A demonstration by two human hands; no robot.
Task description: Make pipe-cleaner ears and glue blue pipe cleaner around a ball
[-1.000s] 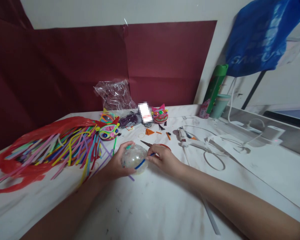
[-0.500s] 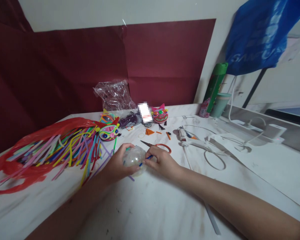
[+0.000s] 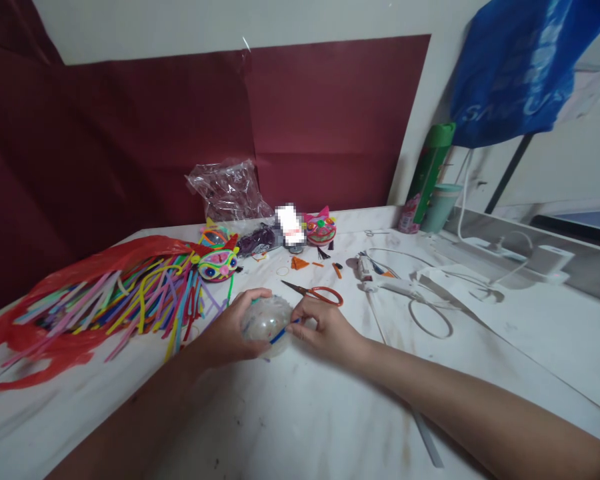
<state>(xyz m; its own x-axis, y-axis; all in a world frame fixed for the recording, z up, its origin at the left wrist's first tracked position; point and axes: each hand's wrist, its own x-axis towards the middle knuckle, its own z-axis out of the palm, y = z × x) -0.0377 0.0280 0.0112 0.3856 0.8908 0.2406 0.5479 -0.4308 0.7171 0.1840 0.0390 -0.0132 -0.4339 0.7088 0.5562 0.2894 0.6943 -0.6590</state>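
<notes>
My left hand [image 3: 241, 328] is wrapped round the left side of a clear, rounded plastic shell [image 3: 266, 315]. Between the thumb and fingers of my right hand [image 3: 323, 327] is pinched a thin blue strip [image 3: 281, 335], which runs across the lower right of the shell. Just beyond my right hand lie scissors with orange handles [image 3: 327, 295], their blades spread a little on the table.
Colourful fuzzy sticks [image 3: 130, 300] spill from a red plastic bag [image 3: 75, 263] on the left. Decorated animal faces [image 3: 217, 264] stand behind. A hot glue gun [image 3: 380, 283] and its cable lie to the right, near a green can [image 3: 427, 177] and a cup [image 3: 443, 208].
The blue strip now lies more along the shell's lower right, and more of it shows. The shell has turned or shifted slightly left; both hands keep their grip.
</notes>
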